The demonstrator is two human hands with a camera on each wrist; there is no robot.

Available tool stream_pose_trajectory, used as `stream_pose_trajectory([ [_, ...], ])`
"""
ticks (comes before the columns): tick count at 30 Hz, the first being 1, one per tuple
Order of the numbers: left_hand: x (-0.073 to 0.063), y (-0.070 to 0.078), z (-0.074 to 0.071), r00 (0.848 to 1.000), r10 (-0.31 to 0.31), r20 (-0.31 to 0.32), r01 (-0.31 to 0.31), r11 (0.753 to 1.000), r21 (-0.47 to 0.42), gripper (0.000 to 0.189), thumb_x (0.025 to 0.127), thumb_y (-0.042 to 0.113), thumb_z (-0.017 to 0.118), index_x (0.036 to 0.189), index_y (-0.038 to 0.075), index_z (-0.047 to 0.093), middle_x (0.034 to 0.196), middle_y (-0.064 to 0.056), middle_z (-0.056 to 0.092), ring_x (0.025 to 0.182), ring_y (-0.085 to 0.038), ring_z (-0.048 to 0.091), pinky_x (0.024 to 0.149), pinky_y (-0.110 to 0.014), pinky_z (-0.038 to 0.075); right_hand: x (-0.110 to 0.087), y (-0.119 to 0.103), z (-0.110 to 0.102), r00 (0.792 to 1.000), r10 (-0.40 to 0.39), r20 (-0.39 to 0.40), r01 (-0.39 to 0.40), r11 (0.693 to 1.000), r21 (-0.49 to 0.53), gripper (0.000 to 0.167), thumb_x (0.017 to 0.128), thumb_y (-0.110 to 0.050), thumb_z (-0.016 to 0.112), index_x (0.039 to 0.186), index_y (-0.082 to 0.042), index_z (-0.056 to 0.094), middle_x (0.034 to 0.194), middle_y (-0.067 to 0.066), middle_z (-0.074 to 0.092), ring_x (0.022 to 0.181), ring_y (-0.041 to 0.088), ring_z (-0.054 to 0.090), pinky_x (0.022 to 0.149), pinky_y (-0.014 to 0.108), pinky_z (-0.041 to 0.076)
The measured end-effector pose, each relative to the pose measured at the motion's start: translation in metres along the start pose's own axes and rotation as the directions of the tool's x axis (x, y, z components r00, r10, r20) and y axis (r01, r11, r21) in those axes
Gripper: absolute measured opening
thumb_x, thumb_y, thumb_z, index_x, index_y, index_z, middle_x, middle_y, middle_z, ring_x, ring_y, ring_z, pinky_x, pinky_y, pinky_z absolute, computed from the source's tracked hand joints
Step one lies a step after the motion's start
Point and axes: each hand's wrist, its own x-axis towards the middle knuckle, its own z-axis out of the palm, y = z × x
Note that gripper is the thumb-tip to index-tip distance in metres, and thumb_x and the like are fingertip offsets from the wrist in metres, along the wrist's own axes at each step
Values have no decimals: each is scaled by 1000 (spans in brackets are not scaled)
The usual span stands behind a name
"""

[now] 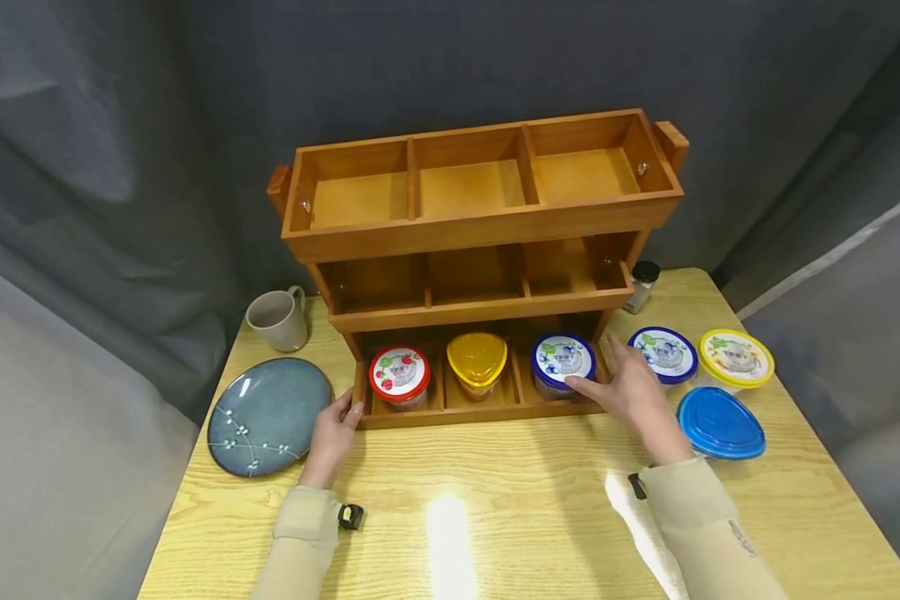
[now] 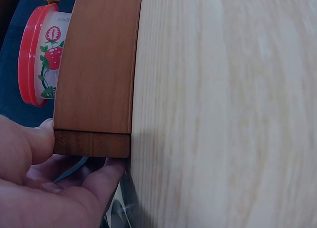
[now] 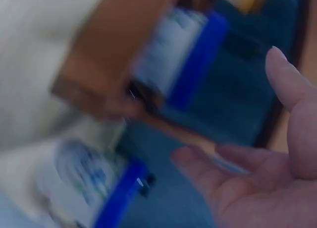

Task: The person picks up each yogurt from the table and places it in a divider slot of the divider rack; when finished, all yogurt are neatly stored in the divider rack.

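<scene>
Left fingers [image 2: 105, 181] on shelf [image 2: 94, 64], right [image 3: 205, 178] spread

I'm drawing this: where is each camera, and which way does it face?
Head: on the head, facing forward and down at the wooden shelf; left hand, right hand, sleeves show.
Left wrist: on that wrist, facing the shelf's corner; the hand gripping it shows.
Right wrist: on that wrist, facing a blurry blue-lidded tub; that hand shows.
Shared: head and left wrist show the red-lidded tub.
</scene>
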Motion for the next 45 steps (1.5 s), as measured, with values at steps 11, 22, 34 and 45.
stream_pose_trajectory([
  [11, 0, 1, -1, 1000, -22, 11, 22, 1000, 5, 49, 105, 11, 50, 150, -3, 38, 147, -24, 45, 132, -33, 46, 107, -43, 40, -60, 46, -79, 971, -38, -235, 25, 998, -59, 73, 96, -47, 62, 149, -1, 40, 143, 39, 35, 125, 62, 33, 92, 77, 30],
  [22, 1, 0, -1, 1000, -10, 5, 10, 1000, -1, 49, 104, 11, 51, 149, -4, 38, 146, -24, 45, 131, -33, 47, 107, -42, 41, -92, 120, -71, 971, 93, -219, -85, 995, 47, 100, 94, -43, 67, 156, 6, 6, 142, 46, 22, 119, 63, 35, 83, 73, 41],
  [34, 2, -3, 1, 1000, -8, 0, 8, 1000, -1, 48, 105, 9, 50, 150, -4, 38, 145, -25, 46, 130, -33, 47, 107, -43, 41, -110, 143, -11, 903, 341, -261, -171, 843, 510, 105, 94, -26, 70, 159, -23, -12, 160, 25, 9, 148, 38, 11, 115, 32, 26],
  [45, 1, -3, 1, 1000, -12, 2, 12, 1000, 11, 49, 105, 11, 51, 150, -2, 39, 145, -24, 47, 130, -33, 48, 107, -43, 42, -106, 143, 3, 893, 392, -221, -217, 805, 552, 110, 91, -30, 74, 158, -23, -14, 161, 27, 2, 147, 40, 10, 114, 59, 20],
])
